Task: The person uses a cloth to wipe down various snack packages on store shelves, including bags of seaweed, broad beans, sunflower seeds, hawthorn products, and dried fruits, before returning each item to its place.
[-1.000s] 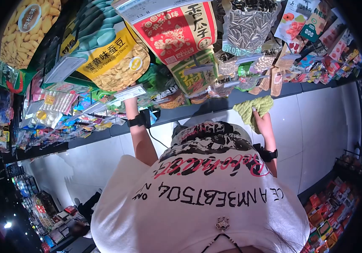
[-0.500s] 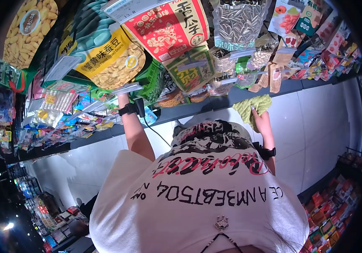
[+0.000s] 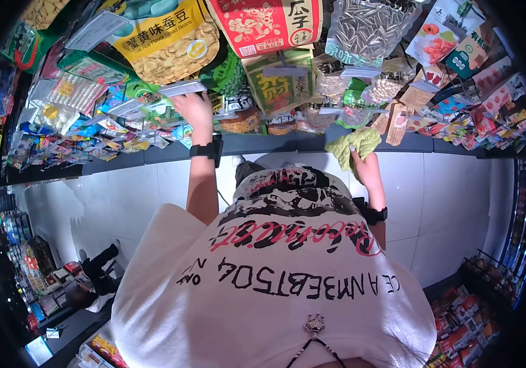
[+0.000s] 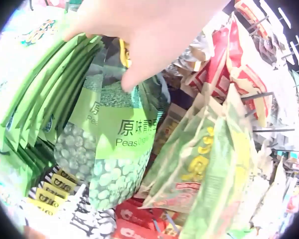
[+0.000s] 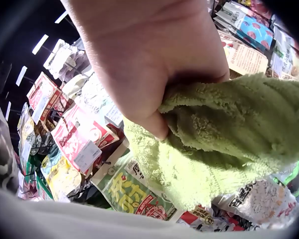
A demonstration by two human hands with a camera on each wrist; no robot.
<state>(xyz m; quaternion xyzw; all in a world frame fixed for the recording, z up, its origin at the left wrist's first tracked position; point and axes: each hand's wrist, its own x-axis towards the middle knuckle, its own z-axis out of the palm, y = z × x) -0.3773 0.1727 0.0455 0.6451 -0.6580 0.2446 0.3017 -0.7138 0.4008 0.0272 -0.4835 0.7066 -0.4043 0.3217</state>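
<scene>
My left hand [image 3: 197, 111] is raised among the hanging snack bags, below a clear price-tag holder [image 3: 182, 88]. In the left wrist view its thumb lies in front of the top of a bag of green peas [image 4: 120, 149]. Its other fingers reach over a row of thin green packets [image 4: 45, 84], their tips partly out of sight. My right hand [image 3: 368, 172] grips a fluffy yellow-green cloth [image 3: 356, 146], bunched up near the shelf's lower edge. In the right wrist view the cloth [image 5: 214, 144] folds around the thumb and hides most of the fingers.
Yellow broad bean bags [image 3: 165, 46], a red melon seed bag [image 3: 269, 27] and sunflower seed bags [image 3: 370, 30] hang above. Small colourful packets [image 3: 122, 132] fill the lower left rack. A dark shelf edge [image 3: 263, 143] runs above the pale tiled floor [image 3: 441, 202]. Another person [image 3: 97, 270] is at lower left.
My left hand, hidden behind the price tag earlier, now shows below it, fingers partly visible. The right hand, still holding the cloth, is slightly further left. The whole view has shifted.
</scene>
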